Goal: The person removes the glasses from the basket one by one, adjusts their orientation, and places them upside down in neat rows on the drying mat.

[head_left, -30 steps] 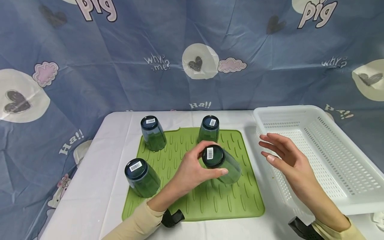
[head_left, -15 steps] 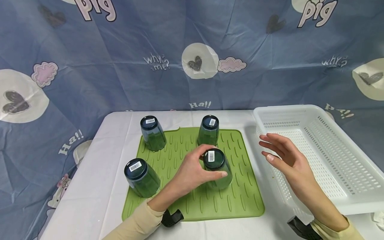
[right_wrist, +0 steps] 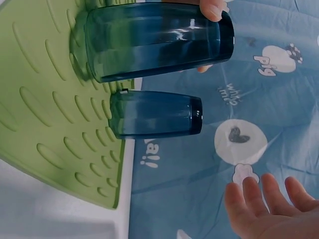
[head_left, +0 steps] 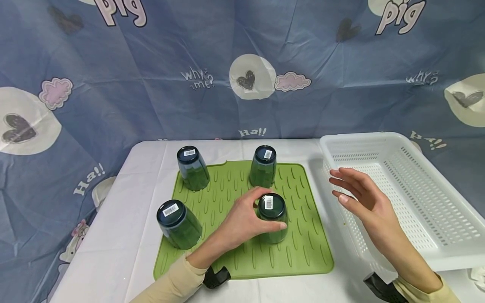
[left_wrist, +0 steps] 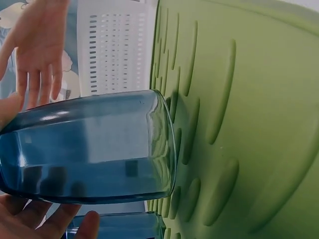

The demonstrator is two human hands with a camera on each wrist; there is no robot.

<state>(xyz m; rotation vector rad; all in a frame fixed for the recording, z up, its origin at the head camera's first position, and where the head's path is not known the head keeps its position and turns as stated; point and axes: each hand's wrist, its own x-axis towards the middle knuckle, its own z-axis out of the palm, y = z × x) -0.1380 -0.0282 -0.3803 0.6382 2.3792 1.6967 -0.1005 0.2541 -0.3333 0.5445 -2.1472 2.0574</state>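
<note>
My left hand grips an upside-down blue-tinted drinking glass near its base, thumb in front and fingers behind. In the left wrist view, the rim of this glass is right at the ribbed green drying mat. Three more glasses stand inverted: one at the mat's back left, one at the back right and one at the front left. Barcode stickers show on their bases. My right hand hovers beside the white basket with loosely bent fingers, holding nothing.
A white perforated plastic basket stands on the right of the white-covered table. Behind the table hangs a blue printed cloth. The back right glass stands just behind the held one.
The held glass has gone from tilted to upright, its rim swinging left and down toward the mat. My left hand has lowered slightly; my right hand has barely moved.
</note>
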